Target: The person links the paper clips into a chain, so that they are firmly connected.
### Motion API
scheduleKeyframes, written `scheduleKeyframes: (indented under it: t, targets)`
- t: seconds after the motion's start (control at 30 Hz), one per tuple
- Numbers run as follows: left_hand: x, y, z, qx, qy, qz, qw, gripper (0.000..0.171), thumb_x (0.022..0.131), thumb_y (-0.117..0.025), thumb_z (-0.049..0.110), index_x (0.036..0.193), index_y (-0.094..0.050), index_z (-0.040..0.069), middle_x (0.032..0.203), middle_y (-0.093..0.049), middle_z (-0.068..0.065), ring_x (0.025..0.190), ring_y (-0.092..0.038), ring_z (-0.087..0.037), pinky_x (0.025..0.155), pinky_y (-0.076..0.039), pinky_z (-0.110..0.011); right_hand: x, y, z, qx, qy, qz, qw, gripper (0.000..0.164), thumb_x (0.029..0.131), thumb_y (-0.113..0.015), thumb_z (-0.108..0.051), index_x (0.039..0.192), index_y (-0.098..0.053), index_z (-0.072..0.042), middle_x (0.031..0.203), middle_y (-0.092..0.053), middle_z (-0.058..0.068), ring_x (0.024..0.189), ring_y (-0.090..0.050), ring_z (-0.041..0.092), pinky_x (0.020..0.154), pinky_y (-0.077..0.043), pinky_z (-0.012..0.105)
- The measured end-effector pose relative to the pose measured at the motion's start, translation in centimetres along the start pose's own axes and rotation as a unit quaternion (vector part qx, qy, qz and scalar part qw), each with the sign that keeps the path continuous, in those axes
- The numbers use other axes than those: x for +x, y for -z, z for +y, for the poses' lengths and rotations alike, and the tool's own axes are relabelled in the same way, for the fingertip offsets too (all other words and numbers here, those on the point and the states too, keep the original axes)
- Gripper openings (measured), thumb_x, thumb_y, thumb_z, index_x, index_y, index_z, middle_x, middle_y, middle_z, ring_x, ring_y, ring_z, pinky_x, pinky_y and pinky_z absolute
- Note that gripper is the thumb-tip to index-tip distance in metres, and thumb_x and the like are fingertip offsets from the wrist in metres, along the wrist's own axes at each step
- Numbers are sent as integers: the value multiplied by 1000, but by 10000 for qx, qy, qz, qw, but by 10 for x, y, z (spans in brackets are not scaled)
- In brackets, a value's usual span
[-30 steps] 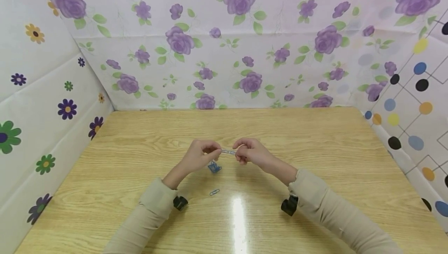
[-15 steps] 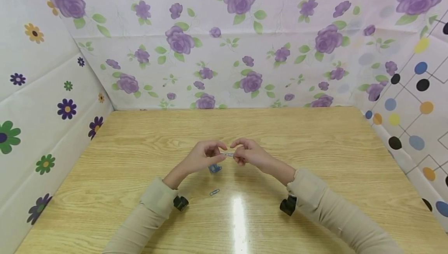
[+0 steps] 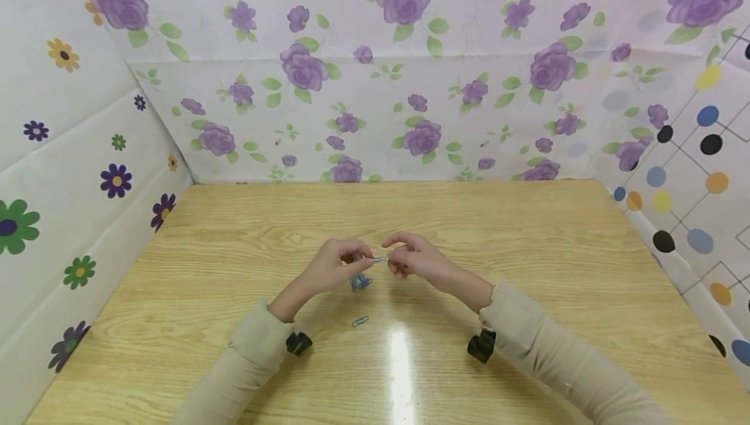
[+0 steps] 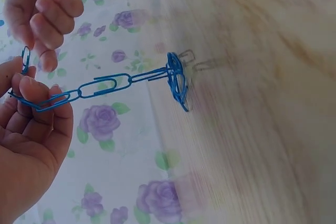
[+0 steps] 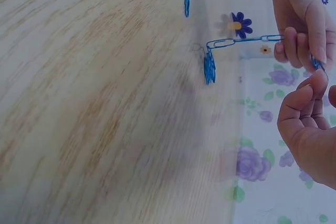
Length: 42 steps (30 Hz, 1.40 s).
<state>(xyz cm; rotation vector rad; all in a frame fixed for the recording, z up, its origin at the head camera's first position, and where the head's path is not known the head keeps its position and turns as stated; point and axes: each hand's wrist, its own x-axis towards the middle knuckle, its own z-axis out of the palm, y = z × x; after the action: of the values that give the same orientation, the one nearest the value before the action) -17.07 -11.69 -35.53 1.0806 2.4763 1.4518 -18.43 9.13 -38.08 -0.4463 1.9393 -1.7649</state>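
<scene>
Both hands meet above the table, with a small blue paper clip between their fingertips. My left hand pinches that clip between thumb and finger. A chain of linked blue paper clips runs from its curled fingers down to a bunched heap of clips on the table. My right hand pinches the clip's other end, its forefinger raised apart in the head view. Fingers partly hide where the clip ends meet. In the right wrist view the chain hangs between the left hand and the heap.
One loose blue paper clip lies on the wood-grain table, nearer the person than the heap. Flowered cloth stands behind the table, with patterned cloth at both sides. A black wrist camera sits under the right forearm.
The hands have come closer together, and less of the clip shows between them. The chain below the left hand has dropped slightly onto the heap. The loose clip stays where it was.
</scene>
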Motion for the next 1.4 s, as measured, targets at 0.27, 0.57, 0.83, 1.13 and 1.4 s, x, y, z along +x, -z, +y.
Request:
scheduleKeyframes:
  t: [0.27, 0.57, 0.83, 1.13, 1.4]
  targets:
    - [-12, 9, -5, -536, 533, 385, 9964, 12, 88, -55, -3, 92, -61, -13, 66, -57, -1, 55, -51, -32, 50, -42, -22, -3, -1, 10, -436, -51, -54, 9990, 28, 90, -49, -5, 114, -47, 9, 63, -52, 4, 56, -47, 13, 57, -43, 29]
    - [-25, 21, -15, -724, 821, 797, 9908, 12, 91, -51, -2, 93, -59, -11, 67, -58, -22, 60, -56, -33, 58, -50, -39, -6, -12, 31, -1748, 303, -389, 9834, 24, 77, -65, 3, 101, -63, 4, 60, -47, -1, 50, -36, 8, 50, -33, 20]
    - [-34, 31, -21, -839, 837, 826, 9895, 13, 91, -50, -2, 95, -58, -11, 69, -60, -15, 62, -58, -32, 61, -51, -37, -8, -25, 41, -2207, 289, -297, 9745, 25, 69, -74, 1, 93, -69, -1, 63, -49, -3, 56, -39, 8, 52, -34, 19]
    - [-39, 39, -28, -907, 1062, 768, 9872, 14, 92, -50, -1, 95, -57, -13, 76, -59, -30, 66, -61, -29, 65, -53, -34, -3, -38, 48, -2587, 668, -314, 9631, 22, 65, -79, -4, 87, -73, -5, 77, -61, 4, 68, -49, 10, 59, -42, 21]
    - [-40, 44, -28, -866, 1063, 822, 9871, 13, 91, -50, -2, 94, -58, -12, 75, -59, -29, 66, -60, -31, 64, -53, -35, -2, -48, 50, -2593, 866, -133, 9618, 22, 62, -81, -5, 82, -73, -3, 71, -61, 2, 64, -47, 8, 60, -39, 21]
